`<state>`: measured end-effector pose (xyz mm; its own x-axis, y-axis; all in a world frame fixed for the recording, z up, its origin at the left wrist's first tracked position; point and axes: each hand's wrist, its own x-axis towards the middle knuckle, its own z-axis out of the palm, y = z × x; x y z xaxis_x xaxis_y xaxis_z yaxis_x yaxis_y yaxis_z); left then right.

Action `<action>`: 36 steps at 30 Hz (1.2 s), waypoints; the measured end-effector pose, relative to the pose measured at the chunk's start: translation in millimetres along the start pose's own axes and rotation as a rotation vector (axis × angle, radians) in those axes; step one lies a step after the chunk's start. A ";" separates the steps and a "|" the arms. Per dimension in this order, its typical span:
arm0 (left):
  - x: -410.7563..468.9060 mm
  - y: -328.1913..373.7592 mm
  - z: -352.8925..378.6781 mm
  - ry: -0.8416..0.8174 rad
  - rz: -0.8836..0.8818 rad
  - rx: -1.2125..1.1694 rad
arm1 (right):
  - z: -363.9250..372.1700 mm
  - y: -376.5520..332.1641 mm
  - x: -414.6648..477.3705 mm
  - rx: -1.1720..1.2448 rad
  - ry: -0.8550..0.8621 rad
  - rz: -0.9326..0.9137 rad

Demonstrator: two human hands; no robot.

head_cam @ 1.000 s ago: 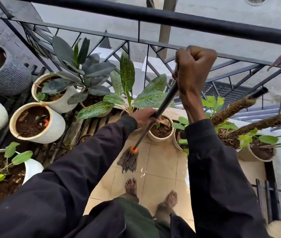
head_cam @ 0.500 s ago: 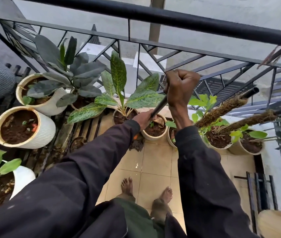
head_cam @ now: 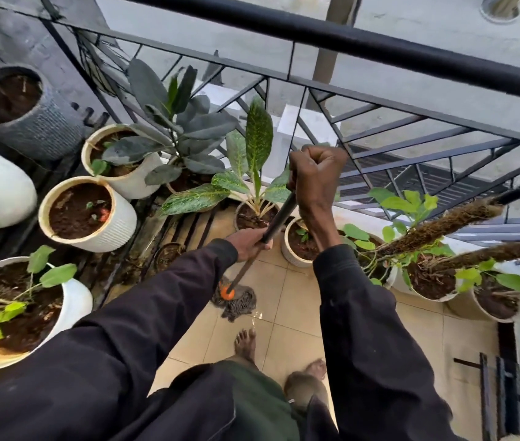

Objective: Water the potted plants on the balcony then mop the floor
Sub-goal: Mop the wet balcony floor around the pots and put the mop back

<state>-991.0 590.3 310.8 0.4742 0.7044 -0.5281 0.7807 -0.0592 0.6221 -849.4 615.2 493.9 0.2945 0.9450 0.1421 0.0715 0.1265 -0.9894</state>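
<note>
I hold a mop with both hands. My right hand grips the top of the dark mop handle, fist closed around it. My left hand grips the handle lower down. The grey string mop head with its orange collar lies on the beige tiled floor, just ahead of my bare feet. Potted plants ring the floor: a spotted-leaf plant behind the handle, a small white pot beside my right forearm.
White pots and a grey pot crowd the left side on dark slats. Pots with moss poles stand at the right. A black metal railing runs across the back. Dark bars lie at lower right.
The mop head has come back toward my feet, out from by the small pots, and lies in plain sight on the tiles. My right hand has shifted slightly right with the handle.
</note>
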 end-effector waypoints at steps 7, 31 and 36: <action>-34.7 -1.7 -49.8 0.094 0.079 0.028 | 45.0 -37.4 -7.6 -0.026 -0.012 -0.234; -13.5 -34.1 -29.0 0.498 -0.222 -0.209 | 85.9 3.3 17.1 -0.055 -0.164 -0.074; -39.1 -27.3 18.7 0.621 -0.297 -0.249 | 81.7 5.7 15.1 0.022 -0.271 -0.038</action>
<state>-1023.3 551.1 303.7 -0.1192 0.9414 -0.3154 0.6900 0.3070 0.6555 -922.4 654.8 488.0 0.0256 0.9854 0.1684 0.0555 0.1668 -0.9844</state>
